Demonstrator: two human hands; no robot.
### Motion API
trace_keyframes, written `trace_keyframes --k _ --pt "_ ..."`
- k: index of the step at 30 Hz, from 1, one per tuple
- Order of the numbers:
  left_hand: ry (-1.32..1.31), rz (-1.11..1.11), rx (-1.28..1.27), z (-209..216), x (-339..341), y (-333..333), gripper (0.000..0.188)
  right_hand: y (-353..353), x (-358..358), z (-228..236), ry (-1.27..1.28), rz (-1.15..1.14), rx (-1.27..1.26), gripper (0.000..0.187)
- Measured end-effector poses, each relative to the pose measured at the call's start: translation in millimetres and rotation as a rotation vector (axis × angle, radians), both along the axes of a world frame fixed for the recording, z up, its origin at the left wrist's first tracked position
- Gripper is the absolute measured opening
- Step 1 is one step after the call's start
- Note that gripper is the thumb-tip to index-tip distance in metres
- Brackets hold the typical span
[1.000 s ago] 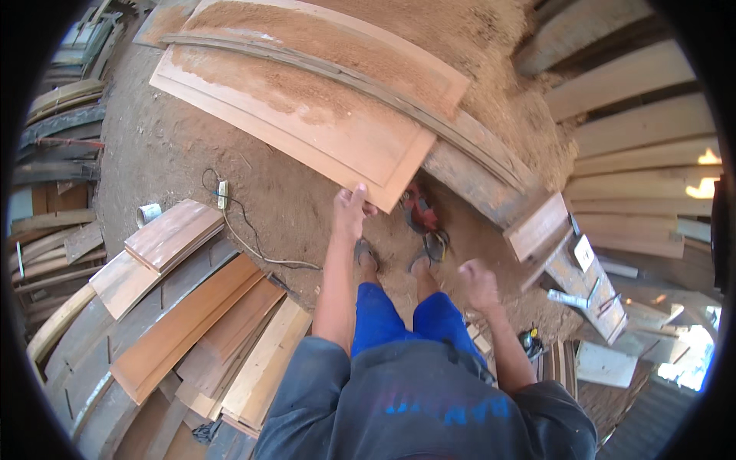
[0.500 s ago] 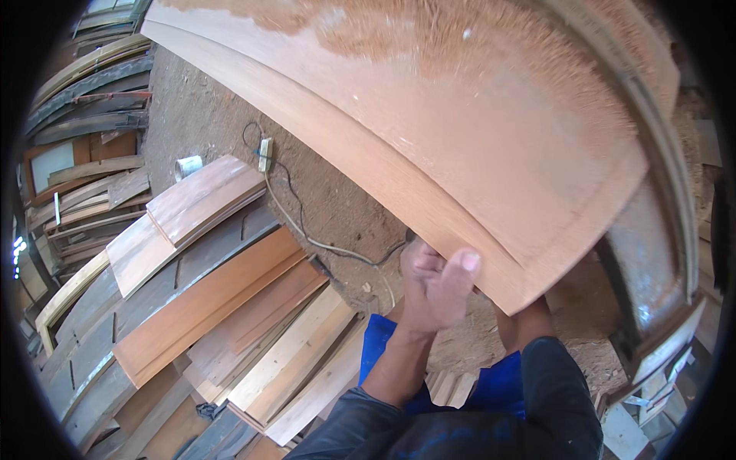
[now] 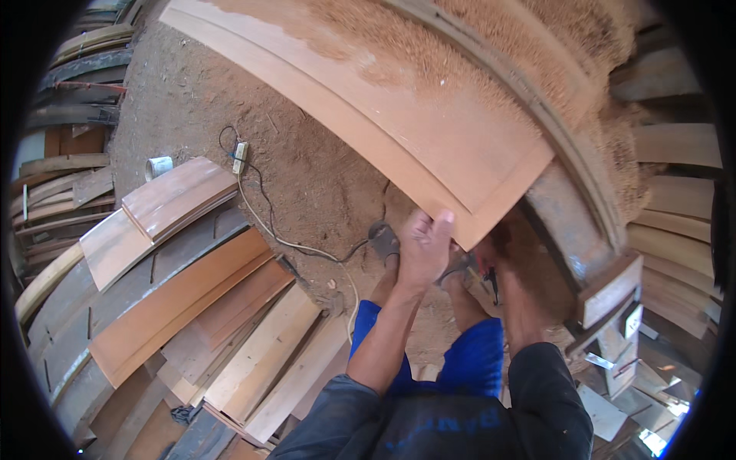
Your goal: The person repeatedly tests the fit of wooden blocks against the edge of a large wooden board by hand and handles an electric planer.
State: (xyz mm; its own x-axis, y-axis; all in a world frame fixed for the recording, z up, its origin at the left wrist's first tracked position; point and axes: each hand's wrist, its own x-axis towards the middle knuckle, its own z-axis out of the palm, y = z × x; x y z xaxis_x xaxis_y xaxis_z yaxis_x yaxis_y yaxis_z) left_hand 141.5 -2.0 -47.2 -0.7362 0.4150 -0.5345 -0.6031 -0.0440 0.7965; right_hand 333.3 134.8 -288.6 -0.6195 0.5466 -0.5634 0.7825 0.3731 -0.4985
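Observation:
A large wooden panel with a recessed middle stretches from the far left to just in front of me, its top partly covered with sawdust. My left hand grips its near left edge close to the corner, thumb on top and fingers curled underneath. My right hand is under the near right corner, in shade; its fingers are mostly hidden by the panel. Beside it, low down, is a small red and black thing that I cannot make out.
A worn wooden beam runs along the panel's right side, with heaped sawdust beyond. Stacked boards fill the left. A power strip and cable lie on the dirt floor, near a white pot. More planks are at right.
The panel's near corner now appears farther up and left in the view, with my left hand still on its edge. My feet and more of my right forearm have come into sight.

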Motion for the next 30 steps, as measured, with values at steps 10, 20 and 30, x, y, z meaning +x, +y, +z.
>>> trace_keyframes --k 10,20,30 --pt "0.018 -0.262 -0.446 11.9 140.5 -167.8 0.025 -69.2 -45.7 286.1 -0.079 0.111 -0.465 0.085" --pt "0.060 0.229 -0.327 93.0 126.2 -144.7 0.059 -99.3 -77.3 397.6 0.204 0.290 -0.761 0.050" --pt "0.165 0.235 -0.298 121.3 114.8 -56.5 0.054 -31.1 -68.9 434.2 0.181 0.154 -0.664 0.037"
